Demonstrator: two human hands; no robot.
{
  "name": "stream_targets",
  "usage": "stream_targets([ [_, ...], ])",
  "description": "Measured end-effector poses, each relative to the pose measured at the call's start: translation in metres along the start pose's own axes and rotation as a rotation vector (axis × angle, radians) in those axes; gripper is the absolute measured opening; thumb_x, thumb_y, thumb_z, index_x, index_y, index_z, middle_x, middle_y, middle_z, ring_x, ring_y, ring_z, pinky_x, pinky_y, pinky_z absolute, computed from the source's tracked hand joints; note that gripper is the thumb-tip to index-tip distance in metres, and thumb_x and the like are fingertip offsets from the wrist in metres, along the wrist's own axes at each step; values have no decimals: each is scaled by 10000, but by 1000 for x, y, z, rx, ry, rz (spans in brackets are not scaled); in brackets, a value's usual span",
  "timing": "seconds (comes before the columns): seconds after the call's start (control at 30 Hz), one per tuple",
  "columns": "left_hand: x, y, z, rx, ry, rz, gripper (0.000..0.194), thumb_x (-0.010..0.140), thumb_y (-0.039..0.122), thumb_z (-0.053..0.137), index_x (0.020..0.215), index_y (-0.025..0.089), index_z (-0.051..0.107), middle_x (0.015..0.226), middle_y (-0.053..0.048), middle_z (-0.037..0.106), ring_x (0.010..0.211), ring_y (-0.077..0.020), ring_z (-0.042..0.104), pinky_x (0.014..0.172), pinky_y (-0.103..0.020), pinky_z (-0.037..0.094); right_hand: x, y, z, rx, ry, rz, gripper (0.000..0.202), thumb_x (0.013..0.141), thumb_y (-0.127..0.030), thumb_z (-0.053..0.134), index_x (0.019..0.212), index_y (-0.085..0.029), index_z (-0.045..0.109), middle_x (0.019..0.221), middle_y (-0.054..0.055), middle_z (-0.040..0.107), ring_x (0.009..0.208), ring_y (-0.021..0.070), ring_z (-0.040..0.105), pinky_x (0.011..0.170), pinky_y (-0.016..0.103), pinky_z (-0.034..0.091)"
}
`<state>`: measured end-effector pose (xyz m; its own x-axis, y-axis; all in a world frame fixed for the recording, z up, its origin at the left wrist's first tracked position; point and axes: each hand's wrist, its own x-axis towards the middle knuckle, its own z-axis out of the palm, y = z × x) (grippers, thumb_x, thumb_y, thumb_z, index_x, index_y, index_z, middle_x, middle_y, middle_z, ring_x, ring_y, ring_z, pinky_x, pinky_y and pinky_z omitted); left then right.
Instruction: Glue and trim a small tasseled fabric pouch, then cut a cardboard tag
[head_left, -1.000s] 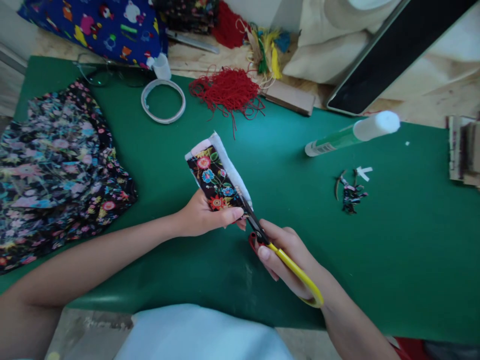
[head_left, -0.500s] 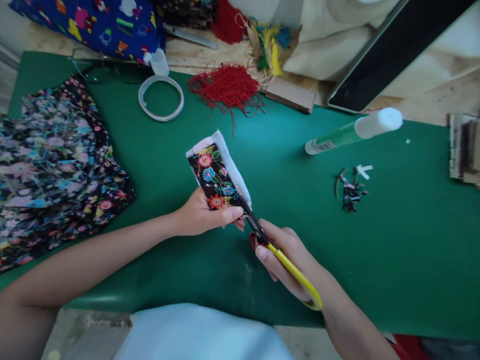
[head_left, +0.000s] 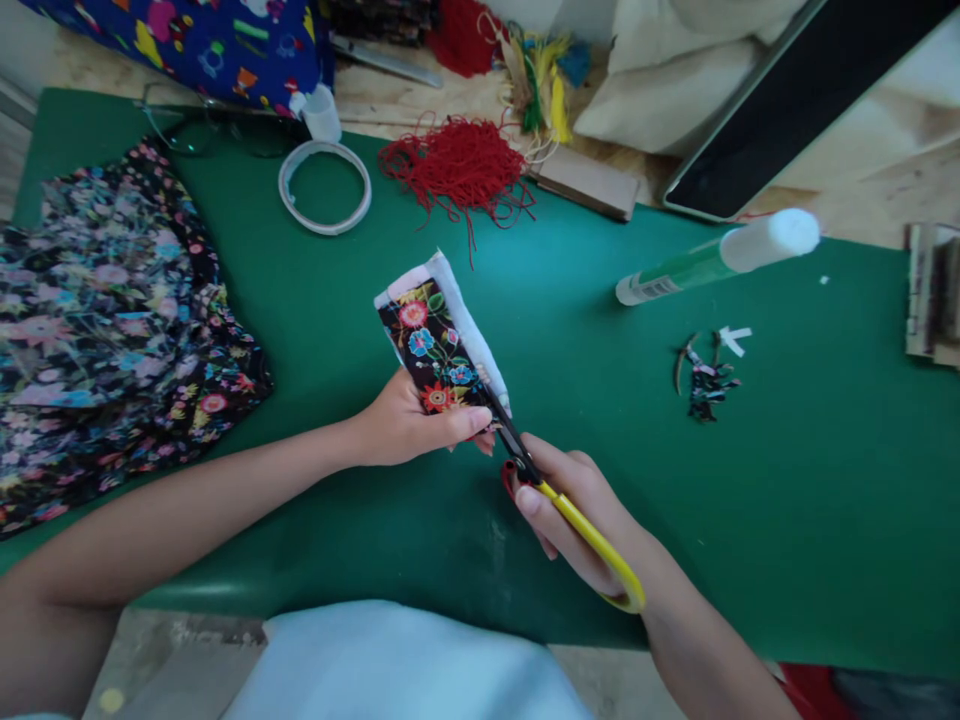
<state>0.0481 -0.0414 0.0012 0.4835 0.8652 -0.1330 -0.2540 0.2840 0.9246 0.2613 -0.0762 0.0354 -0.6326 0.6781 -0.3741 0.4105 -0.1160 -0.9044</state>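
Between thumb and fingers, my left hand (head_left: 420, 425) grips the lower end of a black floral fabric piece (head_left: 429, 345). A pale white backing strip (head_left: 469, 325) runs along its right side, and a pinkish edge shows at the top. My right hand (head_left: 574, 500) is closed around yellow-handled scissors (head_left: 585, 535). Their dark blades lie at the lower right of the fabric, by the boundary of print and white backing, close to my left thumb. Some of the scissors' handle is hidden by my fingers.
Dark floral cloth (head_left: 127, 350) covers the table's left. Behind the fabric lie a tape roll (head_left: 325, 188) and red strings (head_left: 457, 165). A glue bottle (head_left: 675, 275) and small scraps (head_left: 709, 385) are on the right of the green mat (head_left: 810, 480). A black-screened device (head_left: 795, 110) leans at the back.
The view has shifted slightly. My hands keep the same grips, and the scissor blades stay at the fabric's lower right edge with hardly any visible movement.
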Motion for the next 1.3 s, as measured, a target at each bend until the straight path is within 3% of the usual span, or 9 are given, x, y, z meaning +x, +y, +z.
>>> stream_targets([
  [0.53, 1, 1, 1, -7, 18, 44, 263, 858, 378, 710, 755, 139, 672, 636, -42, 738, 532, -107, 682, 439, -128, 502, 1, 1, 3, -31, 31, 9, 430, 982, -610, 392, 790, -230, 333, 522, -71, 392, 433, 72, 337, 447, 248, 216],
  [0.7, 0, 0, 1, -2, 21, 9, 300, 845, 427, 720, 748, 146, 680, 644, -48, 737, 545, -124, 689, 435, -147, 505, 1, 2, 3, -35, 30, 9, 422, 984, -601, 388, 787, -231, 338, 506, -71, 398, 423, 74, 344, 438, 248, 212],
  [0.93, 1, 0, 0, -14, 8, 21, 252, 856, 376, 708, 746, 151, 687, 648, -48, 735, 547, -120, 680, 440, -148, 501, 2, 4, 3, -38, 37, 0, 396, 970, -572, 470, 790, -231, 377, 480, -82, 380, 410, 74, 318, 428, 251, 186],
  [1.07, 0, 0, 1, -3, 65, 38, 313, 836, 434, 728, 700, 159, 670, 629, -34, 706, 552, -118, 656, 510, -183, 531, 3, 6, 2, -39, 55, -3, 412, 948, -578, 509, 775, -234, 363, 482, -82, 375, 422, 75, 314, 437, 250, 192],
  [1.2, -3, -7, -1, -63, 131, 60, 400, 789, 575, 732, 795, 176, 697, 716, -33, 708, 675, -164, 684, 651, -260, 581, 5, 9, 0, -29, 86, -36, 412, 948, -561, 509, 755, -234, 348, 480, -87, 338, 427, 74, 310, 448, 248, 187],
  [1.3, -5, -14, -4, -110, 237, 30, 478, 764, 659, 708, 754, 182, 679, 655, -24, 663, 653, -183, 667, 664, -303, 583, 5, 10, -1, -18, 108, -41, 412, 925, -541, 558, 747, -231, 353, 496, -94, 304, 431, 65, 277, 442, 242, 170],
])
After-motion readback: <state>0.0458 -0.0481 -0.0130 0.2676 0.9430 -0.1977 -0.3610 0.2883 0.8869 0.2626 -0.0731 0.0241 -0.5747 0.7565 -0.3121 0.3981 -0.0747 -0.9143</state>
